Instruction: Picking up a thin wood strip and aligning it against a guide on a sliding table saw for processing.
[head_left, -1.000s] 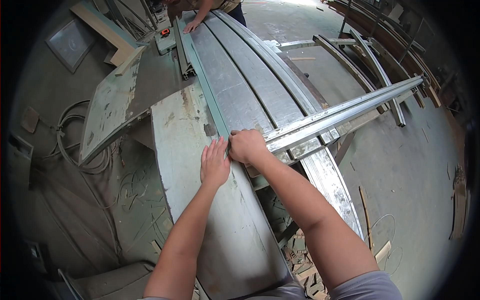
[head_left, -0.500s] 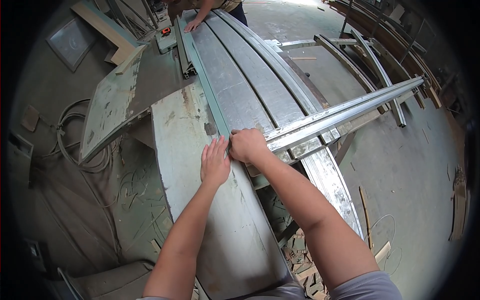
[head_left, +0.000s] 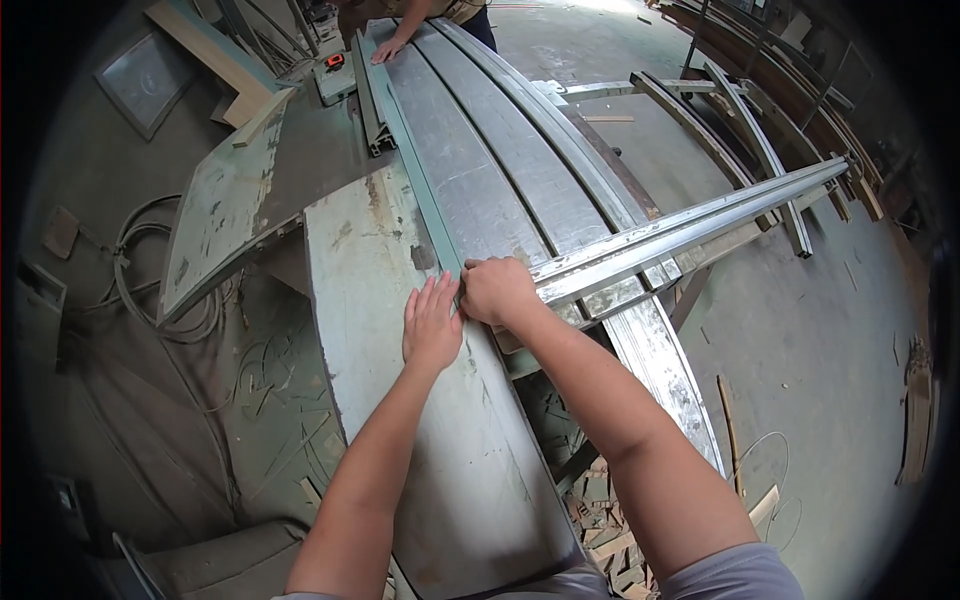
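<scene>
A long, narrow green strip [head_left: 427, 207] runs away from me along the seam of a sliding saw table [head_left: 470, 180]. Its near end meets my two hands. My right hand [head_left: 499, 291] is closed in a fist-like grip at that end, beside the metal fence [head_left: 690, 217]. Pressed close to it, my left hand [head_left: 433, 325] lies with fingers stretched out on the pale metal table panel [head_left: 460, 470], fingertips touching the strip's left edge. The strip's tip is hidden by my hands. At the far end, another person's hand [head_left: 388, 49] rests on the strip.
A dark rail-like fence [head_left: 376, 110] stands left of the strip, near an orange-and-black tape measure [head_left: 334, 62]. A whitish board [head_left: 225, 200] juts out at left above coiled hose [head_left: 190, 325]. Wood offcuts [head_left: 605, 530] lie below at right; metal frames [head_left: 770, 160] stand beyond.
</scene>
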